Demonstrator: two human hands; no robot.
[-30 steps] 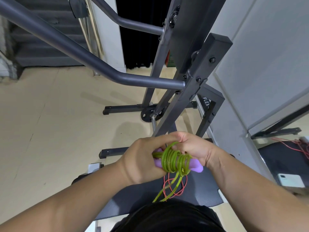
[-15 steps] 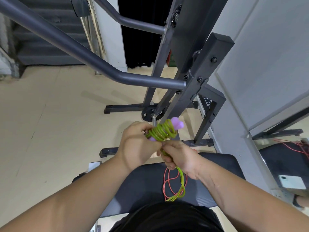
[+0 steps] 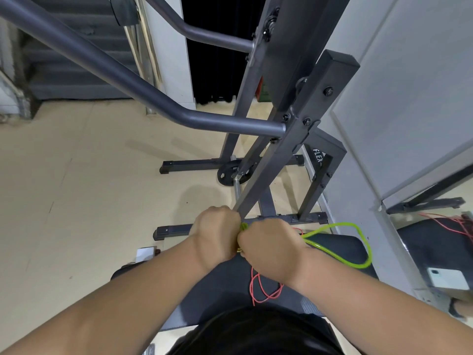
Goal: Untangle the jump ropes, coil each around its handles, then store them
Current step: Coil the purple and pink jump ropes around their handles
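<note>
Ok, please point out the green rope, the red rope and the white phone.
green rope [image 3: 369, 253]: head view, loop's right bend
red rope [image 3: 252, 285]: head view, left strand
white phone [image 3: 449, 278]: head view, its middle

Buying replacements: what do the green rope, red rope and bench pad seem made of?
The green rope looks like translucent, glossy plastic tubing, likely PVC; light shows through its springy loop. The red rope is thinner and opaque, perhaps plastic cord; it is too thin to tell. The bench pad is matte black, likely vinyl over padding.
</note>
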